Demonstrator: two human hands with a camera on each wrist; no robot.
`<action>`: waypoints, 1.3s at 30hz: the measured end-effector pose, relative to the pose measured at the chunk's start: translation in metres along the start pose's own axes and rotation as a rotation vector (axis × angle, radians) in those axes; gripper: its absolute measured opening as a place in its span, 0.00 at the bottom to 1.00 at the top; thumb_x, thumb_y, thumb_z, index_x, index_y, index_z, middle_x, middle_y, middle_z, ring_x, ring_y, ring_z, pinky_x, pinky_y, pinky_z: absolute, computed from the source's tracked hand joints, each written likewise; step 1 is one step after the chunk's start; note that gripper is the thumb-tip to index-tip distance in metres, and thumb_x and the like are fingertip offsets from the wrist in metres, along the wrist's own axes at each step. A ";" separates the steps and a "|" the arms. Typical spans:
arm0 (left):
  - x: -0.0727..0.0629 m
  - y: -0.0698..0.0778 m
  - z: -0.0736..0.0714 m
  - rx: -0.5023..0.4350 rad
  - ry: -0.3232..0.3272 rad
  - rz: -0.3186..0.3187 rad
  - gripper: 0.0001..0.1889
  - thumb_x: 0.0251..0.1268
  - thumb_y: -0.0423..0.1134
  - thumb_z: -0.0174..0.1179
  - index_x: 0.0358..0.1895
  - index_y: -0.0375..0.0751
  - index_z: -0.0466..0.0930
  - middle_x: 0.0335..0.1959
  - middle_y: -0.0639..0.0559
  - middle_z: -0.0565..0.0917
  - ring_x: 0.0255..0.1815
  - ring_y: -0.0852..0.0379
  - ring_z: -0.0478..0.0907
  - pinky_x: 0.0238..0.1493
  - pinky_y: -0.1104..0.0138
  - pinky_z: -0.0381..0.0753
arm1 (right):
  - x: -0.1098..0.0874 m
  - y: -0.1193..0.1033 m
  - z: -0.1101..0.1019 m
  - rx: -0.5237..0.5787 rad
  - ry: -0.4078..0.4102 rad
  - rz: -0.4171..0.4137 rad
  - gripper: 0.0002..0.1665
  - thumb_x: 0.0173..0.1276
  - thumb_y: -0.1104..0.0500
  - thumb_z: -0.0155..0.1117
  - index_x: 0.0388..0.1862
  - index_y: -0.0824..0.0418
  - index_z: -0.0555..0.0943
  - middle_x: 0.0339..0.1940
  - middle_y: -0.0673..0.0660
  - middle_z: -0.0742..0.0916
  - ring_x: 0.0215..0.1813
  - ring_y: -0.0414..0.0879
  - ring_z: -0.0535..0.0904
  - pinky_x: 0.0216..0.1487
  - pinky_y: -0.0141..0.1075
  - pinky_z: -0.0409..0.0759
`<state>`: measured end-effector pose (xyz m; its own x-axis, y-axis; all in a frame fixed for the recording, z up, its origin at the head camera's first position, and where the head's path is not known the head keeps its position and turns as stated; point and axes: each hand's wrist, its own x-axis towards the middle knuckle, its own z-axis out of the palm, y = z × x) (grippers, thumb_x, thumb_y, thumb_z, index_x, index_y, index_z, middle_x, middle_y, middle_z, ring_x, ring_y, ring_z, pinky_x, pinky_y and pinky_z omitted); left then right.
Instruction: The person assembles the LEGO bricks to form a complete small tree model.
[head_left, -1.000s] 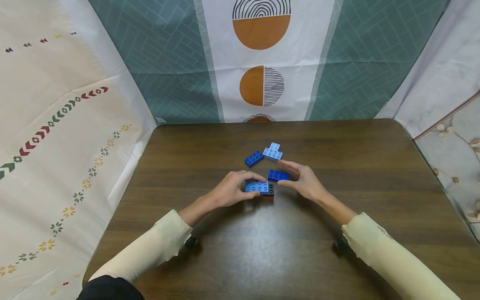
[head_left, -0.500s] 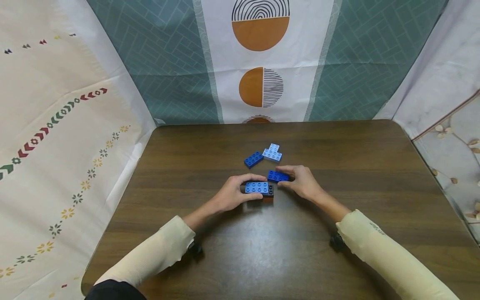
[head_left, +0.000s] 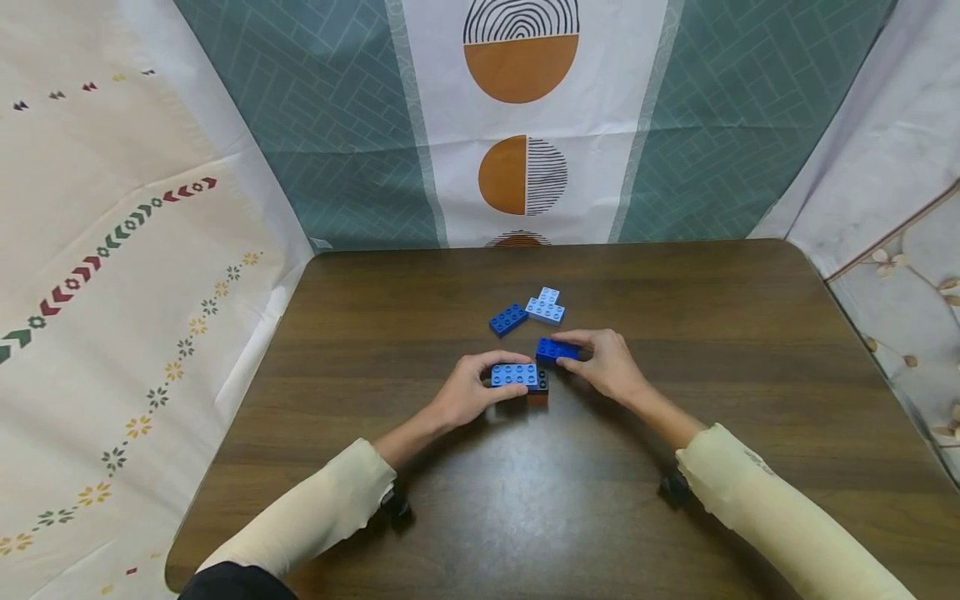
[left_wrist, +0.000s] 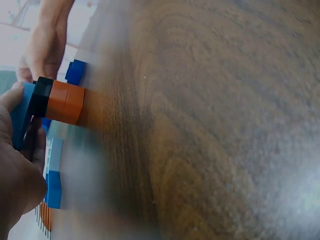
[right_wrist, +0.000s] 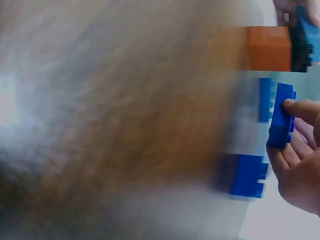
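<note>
My left hand (head_left: 467, 390) grips a stack of toy building bricks near the table's middle. On top is a light blue brick (head_left: 513, 375); below it come a black brick (right_wrist: 300, 50) and an orange base (left_wrist: 66, 102), which the left wrist view shows as two blocks side by side. Just right of the stack, my right hand (head_left: 606, 367) pinches a dark blue brick (right_wrist: 281, 115) between thumb and fingers, raised off the table. Another blue brick (right_wrist: 247, 175) sits on the table under that hand; the head view hides it.
Behind the hands on the brown table (head_left: 420, 292) lie a blue brick (head_left: 508, 320) and an L-shaped light blue piece (head_left: 545, 307), close together. Patterned cloths hang round the table's back and sides.
The right hand has closed its fingers onto the dark blue brick and raised it slightly. The left hand has stayed at the stack, its thumb now along the light blue brick's near side.
</note>
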<state>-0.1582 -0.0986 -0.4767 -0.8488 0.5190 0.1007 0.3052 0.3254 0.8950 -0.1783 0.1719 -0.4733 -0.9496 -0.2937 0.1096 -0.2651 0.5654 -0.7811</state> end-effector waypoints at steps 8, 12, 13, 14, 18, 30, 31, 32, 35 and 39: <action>0.000 0.000 0.001 -0.018 -0.005 -0.005 0.19 0.73 0.45 0.72 0.64 0.51 0.87 0.61 0.56 0.87 0.52 0.57 0.83 0.55 0.62 0.84 | -0.014 -0.016 -0.013 0.102 -0.049 -0.030 0.24 0.70 0.69 0.74 0.65 0.61 0.86 0.64 0.65 0.86 0.64 0.64 0.83 0.62 0.59 0.82; 0.000 -0.001 0.000 -0.013 -0.007 -0.009 0.19 0.73 0.45 0.72 0.64 0.52 0.87 0.61 0.57 0.87 0.53 0.58 0.82 0.56 0.62 0.83 | -0.023 -0.017 -0.014 0.127 -0.066 -0.050 0.25 0.70 0.69 0.74 0.65 0.60 0.86 0.65 0.63 0.86 0.63 0.62 0.83 0.63 0.60 0.81; 0.000 -0.001 0.000 -0.013 -0.009 -0.008 0.19 0.73 0.45 0.72 0.64 0.52 0.87 0.61 0.57 0.87 0.53 0.58 0.82 0.56 0.61 0.83 | -0.024 -0.017 -0.015 0.129 -0.067 -0.056 0.25 0.70 0.69 0.74 0.65 0.60 0.86 0.64 0.63 0.86 0.63 0.62 0.83 0.63 0.60 0.81; 0.000 0.000 0.000 -0.017 -0.010 -0.007 0.19 0.73 0.45 0.71 0.64 0.52 0.87 0.61 0.57 0.87 0.53 0.57 0.82 0.56 0.61 0.83 | -0.026 -0.018 -0.015 0.130 -0.068 -0.062 0.25 0.70 0.70 0.74 0.65 0.59 0.87 0.64 0.63 0.86 0.62 0.62 0.83 0.63 0.61 0.81; 0.000 0.000 0.000 -0.027 -0.013 0.000 0.19 0.74 0.44 0.71 0.64 0.51 0.87 0.61 0.56 0.87 0.53 0.56 0.82 0.55 0.62 0.84 | -0.032 -0.019 -0.015 0.137 -0.079 -0.080 0.26 0.69 0.71 0.75 0.64 0.59 0.87 0.64 0.62 0.87 0.60 0.61 0.83 0.61 0.60 0.82; 0.000 0.000 0.000 -0.031 -0.003 0.002 0.19 0.73 0.44 0.72 0.64 0.53 0.87 0.59 0.55 0.87 0.49 0.57 0.82 0.49 0.64 0.85 | -0.040 -0.028 -0.008 0.034 -0.102 -0.170 0.28 0.66 0.74 0.74 0.65 0.61 0.86 0.62 0.59 0.88 0.63 0.57 0.84 0.62 0.56 0.82; 0.000 0.000 0.000 -0.031 -0.003 0.001 0.18 0.73 0.44 0.72 0.64 0.53 0.87 0.59 0.55 0.87 0.48 0.57 0.83 0.49 0.64 0.85 | -0.041 -0.028 -0.007 0.027 -0.104 -0.172 0.28 0.66 0.74 0.74 0.65 0.61 0.86 0.62 0.60 0.88 0.63 0.58 0.84 0.63 0.56 0.82; 0.000 0.000 0.000 -0.029 -0.004 0.000 0.18 0.73 0.44 0.72 0.64 0.53 0.87 0.59 0.55 0.87 0.48 0.57 0.83 0.49 0.64 0.85 | -0.041 -0.029 -0.007 0.024 -0.104 -0.175 0.28 0.66 0.74 0.74 0.65 0.61 0.86 0.62 0.60 0.88 0.64 0.58 0.84 0.63 0.56 0.82; 0.000 0.000 0.001 -0.034 -0.005 -0.003 0.18 0.73 0.43 0.72 0.63 0.52 0.87 0.59 0.55 0.87 0.47 0.58 0.83 0.48 0.64 0.85 | -0.040 -0.031 -0.004 0.033 -0.100 -0.180 0.27 0.68 0.70 0.76 0.65 0.62 0.86 0.62 0.61 0.88 0.64 0.58 0.84 0.61 0.54 0.83; 0.000 0.001 0.003 -0.051 0.001 -0.003 0.18 0.73 0.42 0.71 0.63 0.50 0.87 0.57 0.55 0.88 0.46 0.60 0.85 0.47 0.65 0.86 | -0.038 -0.033 0.004 0.054 -0.056 -0.174 0.23 0.69 0.64 0.78 0.62 0.61 0.88 0.59 0.59 0.90 0.60 0.56 0.86 0.57 0.50 0.86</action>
<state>-0.1566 -0.0961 -0.4769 -0.8499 0.5176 0.0983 0.2804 0.2865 0.9161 -0.1329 0.1616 -0.4538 -0.8790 -0.4266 0.2128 -0.4135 0.4603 -0.7856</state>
